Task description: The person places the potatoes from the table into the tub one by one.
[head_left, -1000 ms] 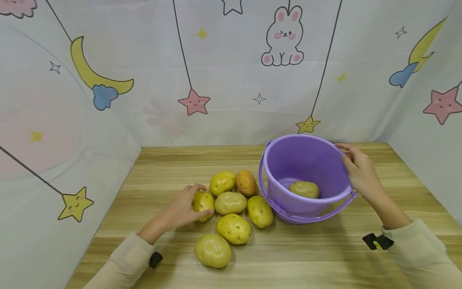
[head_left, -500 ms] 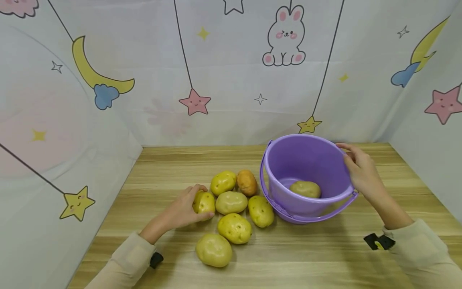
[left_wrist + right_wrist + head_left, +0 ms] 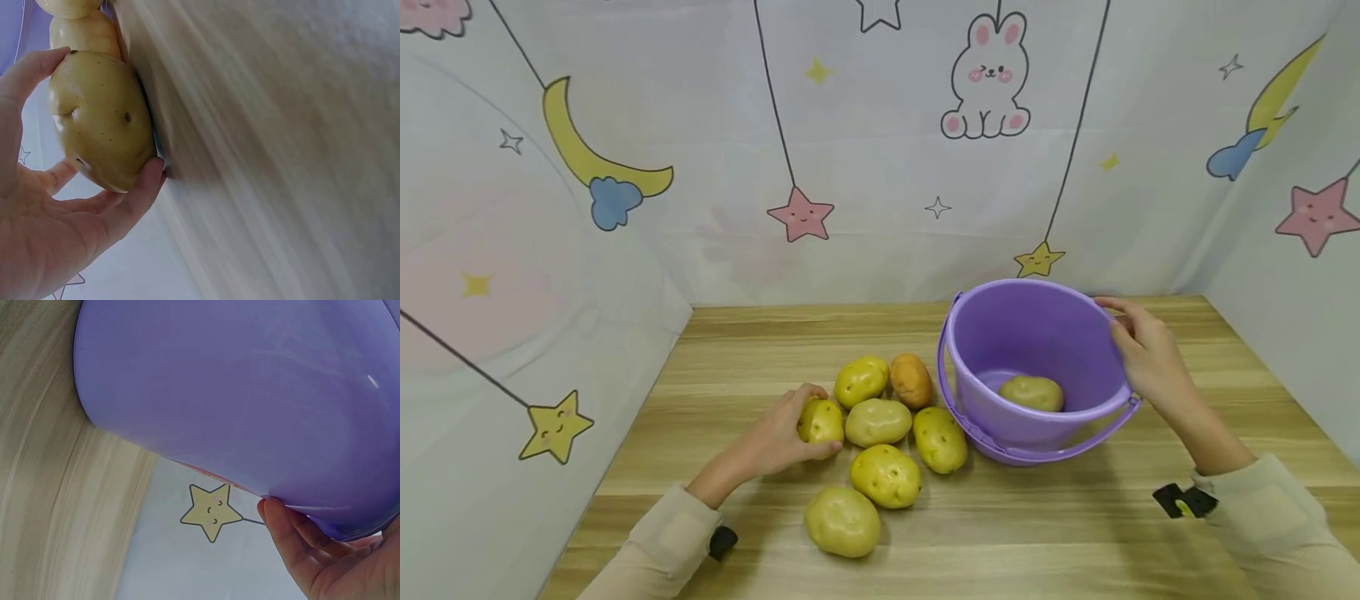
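My left hand (image 3: 775, 435) holds a yellow potato (image 3: 822, 421) at the left end of a group of potatoes, thumb on the near side and fingers round the far side. In the left wrist view this potato (image 3: 100, 119) sits right at the wooden surface. On the right, a purple bucket (image 3: 1015, 329) leans with its mouth toward me. My right hand (image 3: 1153, 354) grips its right rim; in the right wrist view the fingertips (image 3: 273, 506) press its outer wall. One pale potato (image 3: 1032, 393) lies inside the bucket.
Several more potatoes lie between hand and bucket, among them an orange-brown one (image 3: 912, 381) at the back and a pale one (image 3: 842, 522) nearest me. The bucket's handle (image 3: 1000, 450) hangs over its front. A printed curtain (image 3: 880, 150) stands behind the wooden table (image 3: 1000, 533).
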Demonstrator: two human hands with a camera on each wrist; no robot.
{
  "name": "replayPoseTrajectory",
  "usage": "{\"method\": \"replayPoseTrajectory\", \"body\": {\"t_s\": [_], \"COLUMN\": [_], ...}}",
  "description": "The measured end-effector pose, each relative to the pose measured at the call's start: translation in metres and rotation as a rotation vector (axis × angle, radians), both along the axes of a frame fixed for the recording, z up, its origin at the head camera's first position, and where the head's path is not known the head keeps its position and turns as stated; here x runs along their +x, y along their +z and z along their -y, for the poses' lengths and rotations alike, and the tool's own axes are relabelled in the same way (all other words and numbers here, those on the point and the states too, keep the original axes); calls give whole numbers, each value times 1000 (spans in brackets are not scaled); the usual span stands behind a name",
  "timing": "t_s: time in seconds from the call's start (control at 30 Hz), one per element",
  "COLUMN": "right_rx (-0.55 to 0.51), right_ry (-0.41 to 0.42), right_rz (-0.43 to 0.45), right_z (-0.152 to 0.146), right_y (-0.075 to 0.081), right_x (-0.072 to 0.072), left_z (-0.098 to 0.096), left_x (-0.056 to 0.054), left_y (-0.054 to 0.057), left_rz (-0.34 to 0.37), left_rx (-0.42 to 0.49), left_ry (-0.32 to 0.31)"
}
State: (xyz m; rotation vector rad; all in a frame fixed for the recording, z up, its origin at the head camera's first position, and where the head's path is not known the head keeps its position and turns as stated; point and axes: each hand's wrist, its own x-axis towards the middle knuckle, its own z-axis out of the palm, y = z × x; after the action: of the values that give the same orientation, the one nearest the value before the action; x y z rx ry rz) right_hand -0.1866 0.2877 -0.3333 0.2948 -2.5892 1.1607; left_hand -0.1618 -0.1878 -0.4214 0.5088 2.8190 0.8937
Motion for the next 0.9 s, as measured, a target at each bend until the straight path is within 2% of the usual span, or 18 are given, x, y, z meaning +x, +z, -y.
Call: {"method": "replayPoseTrajectory", "body": {"t_s": [0.4,0.7,0.9], "right_rx": [0,18,10], "right_ry": [-2,3,5], "right_rz": [3,3,0], "right_z": [1,0,0], "right_y": [1,1,0], "right_x": [0,0,0], "left_z": [2,0,-8], "left_x": [0,-3,-8], "left_y": [8,19,31], "left_rz": [-8,-72,-129], "left_rx": [15,32,62], "left_ry": [-9,-9,-47]}}
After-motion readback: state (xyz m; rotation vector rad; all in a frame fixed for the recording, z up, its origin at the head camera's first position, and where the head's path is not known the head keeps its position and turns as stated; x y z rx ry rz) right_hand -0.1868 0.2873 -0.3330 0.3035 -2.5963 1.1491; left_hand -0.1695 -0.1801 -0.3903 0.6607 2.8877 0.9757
